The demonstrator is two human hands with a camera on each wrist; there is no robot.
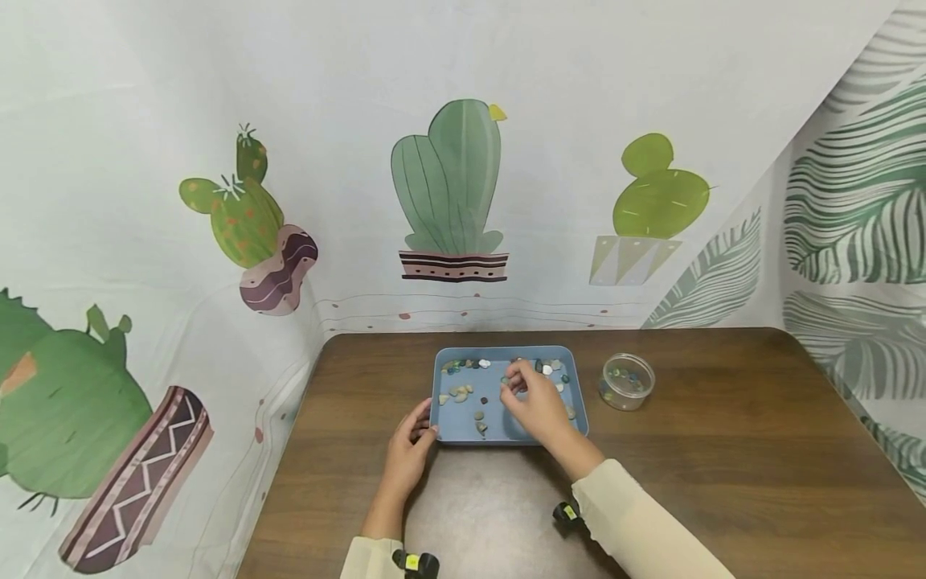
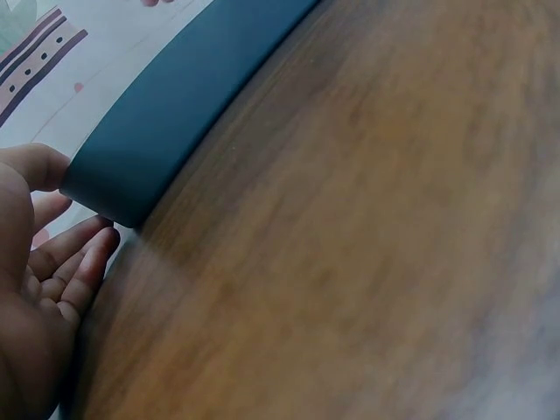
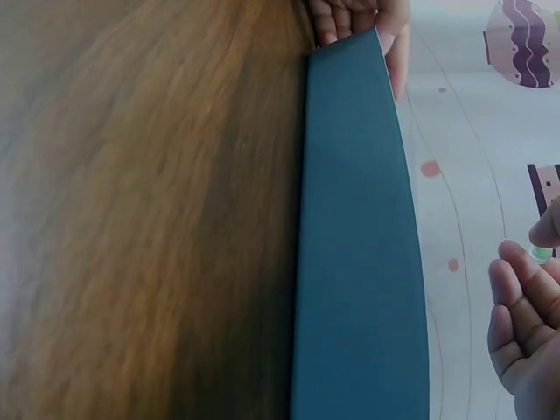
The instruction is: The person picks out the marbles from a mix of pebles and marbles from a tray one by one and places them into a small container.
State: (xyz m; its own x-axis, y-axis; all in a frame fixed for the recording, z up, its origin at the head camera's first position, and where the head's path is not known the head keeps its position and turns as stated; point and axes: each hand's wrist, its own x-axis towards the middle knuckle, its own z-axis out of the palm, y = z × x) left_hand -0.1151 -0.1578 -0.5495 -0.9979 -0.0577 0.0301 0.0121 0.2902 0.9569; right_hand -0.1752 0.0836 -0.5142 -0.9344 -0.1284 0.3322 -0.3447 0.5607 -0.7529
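A blue rectangular tray [image 1: 452, 426] lies on the table, with small stones scattered inside it. My left hand [image 1: 407, 458] holds the tray's near left corner. In the left wrist view its thumb and fingers [image 2: 83, 254] are around that corner. Over the tray's right half is my right hand [image 1: 541, 410], fingers bent, thumb towards the fingertips. Between them, the right wrist view shows part of a small greenish glass pebble [image 3: 541, 255], pinched above the rim. Tan pebbles [image 1: 459, 393] and a dark pebble [image 1: 484, 400] lie left of this hand, while white pebbles [image 1: 547, 370] sit near the far edge.
Right of the tray stands a round clear container [image 1: 626, 382] with some coloured pebbles in it. The brown wooden table [image 1: 694, 450] meets a cloth backdrop [image 1: 550, 201] printed with cacti along its far edge.
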